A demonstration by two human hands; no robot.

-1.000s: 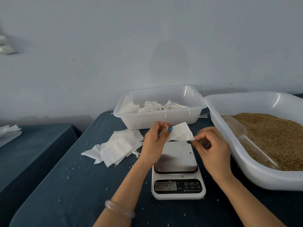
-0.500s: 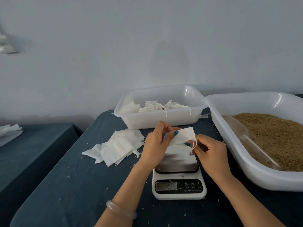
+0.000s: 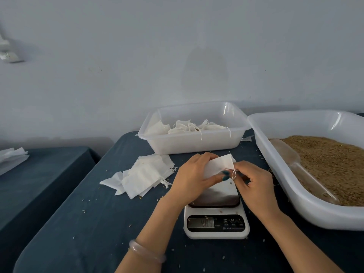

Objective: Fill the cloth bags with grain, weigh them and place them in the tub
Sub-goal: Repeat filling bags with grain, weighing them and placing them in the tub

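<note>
White cloth bag [image 3: 218, 164] was held flat above the scale [image 3: 216, 223], pinched by the left hand [image 3: 194, 178] and, at its drawstring end, by the right hand [image 3: 254, 184]. Both hands' fingers were closed on it. Filled bags lay in the tub [image 3: 194, 143]; grain [image 3: 331, 164] filled the right tray.

It looked like a small packing workroom: a bare pale wall [image 3: 177, 56] stood at twelve o'clock behind cloth-covered tables [image 3: 88, 223], with a kitchen scale [image 3: 216, 225], a grain bin [image 3: 295, 203] at three o'clock and a tub [image 3: 189, 144] of filled bags.
</note>
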